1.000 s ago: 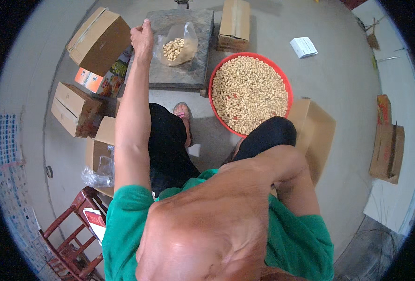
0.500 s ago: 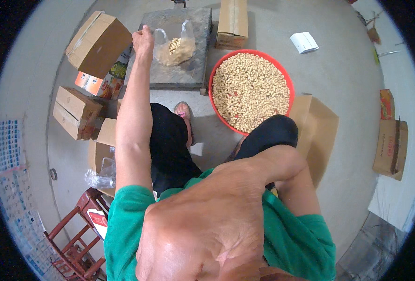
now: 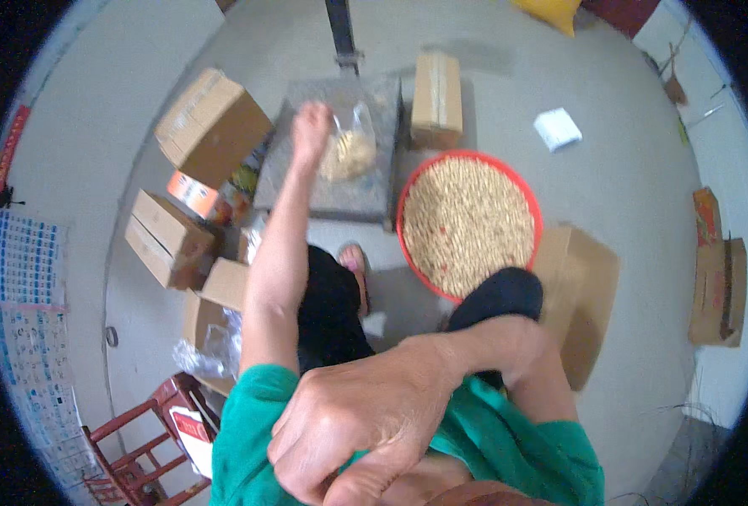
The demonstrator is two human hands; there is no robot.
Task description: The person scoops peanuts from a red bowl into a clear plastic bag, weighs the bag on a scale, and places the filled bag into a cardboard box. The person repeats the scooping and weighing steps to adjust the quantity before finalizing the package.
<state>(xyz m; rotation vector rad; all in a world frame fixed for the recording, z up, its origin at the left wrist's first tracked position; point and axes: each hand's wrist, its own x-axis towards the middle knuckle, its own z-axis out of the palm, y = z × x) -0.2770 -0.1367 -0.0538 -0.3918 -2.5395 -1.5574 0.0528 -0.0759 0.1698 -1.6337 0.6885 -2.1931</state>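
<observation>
Bag (image 3: 350, 162) is left of the tub (image 3: 538, 221), only part filled, loads of peanuts (image 3: 468, 218) left. Left hand (image 3: 312, 131) looks fisted by the bag, right hand (image 3: 365, 413)'s bent this side of the tub, can't tell how closed or if either's holding anything.

Red-rimmed basin (image 3: 537, 221), pale tan peanuts (image 3: 467, 221), dark grey platform (image 3: 376, 199), green shirt (image 3: 252, 422), brown boxes (image 3: 226, 137)

Left hand (image 3: 312, 133) blurred, contact with bag (image 3: 353, 158) unclear. Right hand's (image 3: 370, 405) fingertips hidden. Post (image 3: 339, 29) cut off above.
</observation>
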